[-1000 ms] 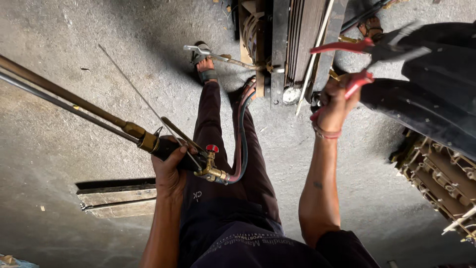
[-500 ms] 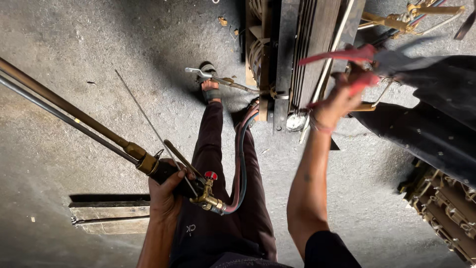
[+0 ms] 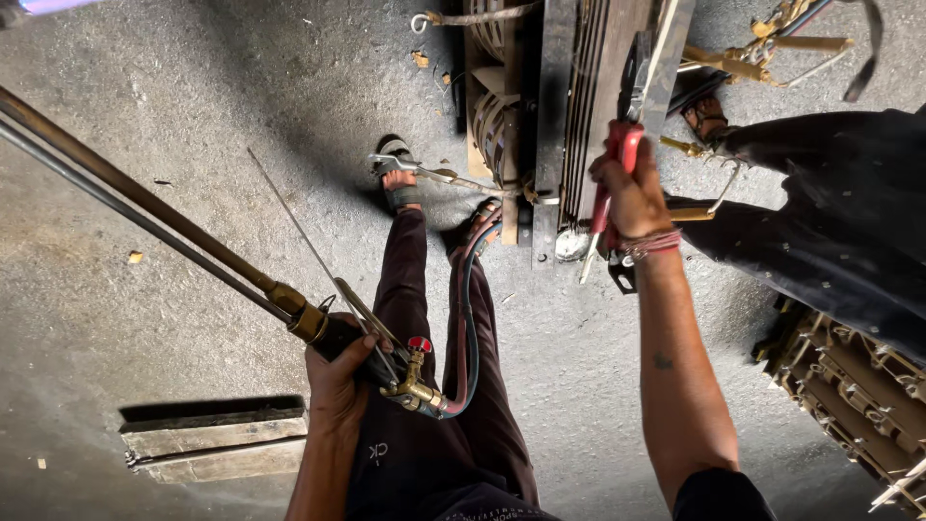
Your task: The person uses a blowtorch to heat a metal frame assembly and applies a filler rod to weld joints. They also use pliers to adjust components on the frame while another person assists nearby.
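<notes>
My left hand (image 3: 338, 371) grips the black handle of a long gas cutting torch (image 3: 145, 207), whose tubes run up to the top left. Brass valves with a red knob (image 3: 417, 371) sit beside the hand, and red and blue hoses (image 3: 466, 318) loop up between my legs. My right hand (image 3: 632, 193) holds red-handled pliers (image 3: 622, 145), jaws pointing up against a metal finned block (image 3: 588, 106) on the floor. A thin wire rod (image 3: 299, 227) sticks out from the torch handle.
Another person in dark trousers (image 3: 830, 222) squats at the right, holding a brass torch (image 3: 762, 53). A coil unit (image 3: 492, 87) lies beside the block. A finned metal part (image 3: 849, 391) is at lower right, a flat metal bar (image 3: 217, 439) at lower left on the concrete floor.
My right hand with the pliers has moved left, from the other person's side onto the finned block. The torch in my left hand has stayed about where it was.
</notes>
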